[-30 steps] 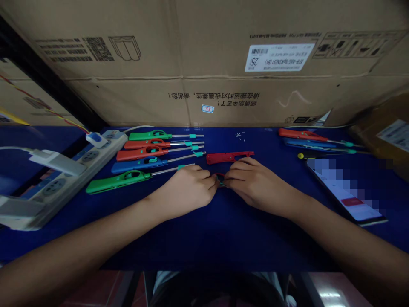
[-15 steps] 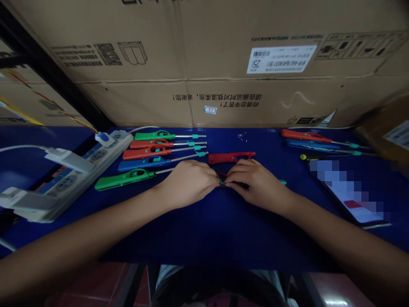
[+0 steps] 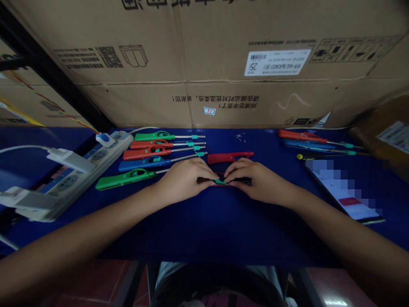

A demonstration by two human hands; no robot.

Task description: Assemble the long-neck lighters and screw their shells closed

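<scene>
At the middle of the table, both hands meet over an opened red gas lighter [image 3: 221, 183] with a green trigger piece showing. From the left, my left hand [image 3: 187, 181] closes on it with thumb and fingertips. My right hand [image 3: 260, 181] pinches its other side, fingers bent. Much of the lighter is covered by the fingers. Just behind the hands lies a loose red casing half [image 3: 225, 157]. Several long-necked lighters lie beyond my left forearm, among them a green one [image 3: 123, 180] and a blue one [image 3: 140, 163].
A white power strip [image 3: 86, 168] with plugs stands at left. At right are a red lighter [image 3: 300, 135], blue ones beside it, and a phone [image 3: 343, 187]. Small white bits [image 3: 241, 137] lie near the back. Large cardboard [image 3: 185, 102] walls off the far edge.
My left fingers have loosened and shifted slightly left, exposing more of the green trigger piece. A green tip that showed beyond my right wrist is out of sight. The view has shifted a little.
</scene>
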